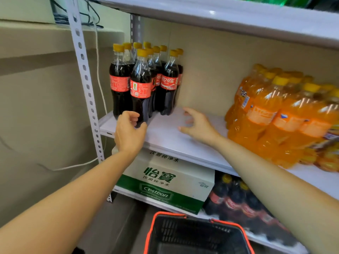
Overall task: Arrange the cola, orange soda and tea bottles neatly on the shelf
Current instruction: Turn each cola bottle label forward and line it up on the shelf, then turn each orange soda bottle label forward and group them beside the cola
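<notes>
Step in hand: we are judging this as the cola stage, with the front cola bottle (140,85) being set against the other cola bottles (166,77) at about 10 o'clock in our view.
Cola position: the bottles are standing upright at the left end of the shelf (174,138), and the front one is sitting nearest the shelf edge.
Left grip: our left hand (130,131) is curling its fingers and thumb round the base of the front cola bottle. We are not able to tell how firmly.
Right grip: our right hand (198,125) is spreading open over the bare shelf board at 3 o'clock of the cola, holding nothing.
Orange soda: the orange soda pack (275,116) is sitting wrapped at 3 o'clock, well apart from the cola.
Tea: no tea bottles are showing.
Below: the basket (198,233) is waiting at 6 o'clock, the water carton (165,180) above it.
Next move: we are expecting to nudge the front bottle into line, which probably calls for keeping it upright.
</notes>
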